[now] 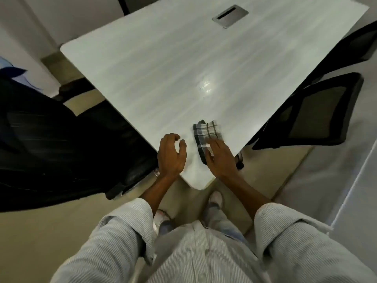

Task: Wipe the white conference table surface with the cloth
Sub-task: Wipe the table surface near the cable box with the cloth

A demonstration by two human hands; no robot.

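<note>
The white conference table (pixel 163 68) fills the upper middle of the head view, with its near corner pointing at me. A folded black-and-white checked cloth (pixel 205 132) lies flat on that corner. My right hand (pixel 220 158) rests palm down on the cloth's near half, fingers spread and blurred. My left hand (pixel 171 156) hovers over the table just left of the cloth, fingers curled loosely, holding nothing. A glossy wet-looking patch (pixel 205 86) shines on the surface beyond the cloth.
A metal cable hatch (pixel 230 16) is set into the far part of the table. Black mesh office chairs stand at the right edge (pixel 312 117) and far right (pixel 355 45). A large dark chair (pixel 61 139) stands close on the left. Beige floor lies below.
</note>
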